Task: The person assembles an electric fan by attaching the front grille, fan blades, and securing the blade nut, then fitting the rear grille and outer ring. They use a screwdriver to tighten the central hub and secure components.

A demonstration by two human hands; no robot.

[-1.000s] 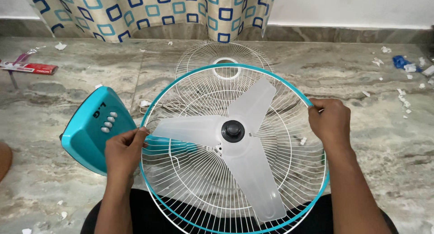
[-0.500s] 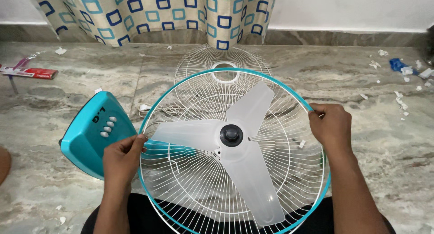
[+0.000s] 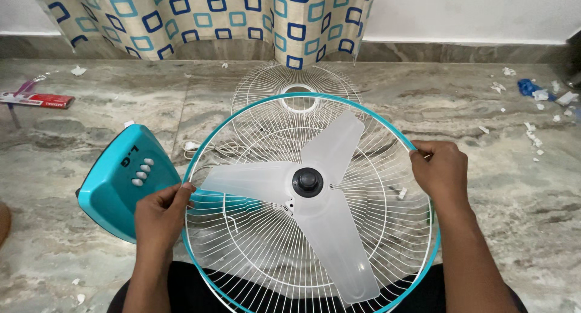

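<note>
Red flat pack (image 3: 37,99): far left of the frame, lying on the marble floor (image 3: 91,137), well apart from the work.
Fan base (image 3: 124,180): teal, with a row of white push buttons, at left centre, tipped on its side just beside the left hand.
Left hand (image 3: 158,213): lower left of centre; fingers (image 3: 181,192) closed on the teal rim at the left edge of the wire guard (image 3: 254,252), thumb on top.
Teal rim (image 3: 302,96): runs round most of the guard, but at the bottom of the frame it sits off the white wire edge, so I judge it not yet seated all the way round.
Blade (image 3: 321,210): translucent, three-winged, centre of the frame, already on the shaft inside the guard.
Black cap (image 3: 307,181): at the blade's hub, in place on the spindle.
Second wire guard (image 3: 296,83): upper centre, lying flat on the floor beyond the fan head, just below the patterned curtain (image 3: 206,16); not fitted, so the blade is uncovered on the side facing the camera.
Right hand (image 3: 440,171): right of centre; fingers closed on the teal rim at its upper right edge.
Paper scraps (image 3: 535,134): scattered on the floor at the right, along with a blue scrap at upper right.
Progress: blade and cap mounted; rim partly settled; front guard left to go on, as far as I can judge.
</note>
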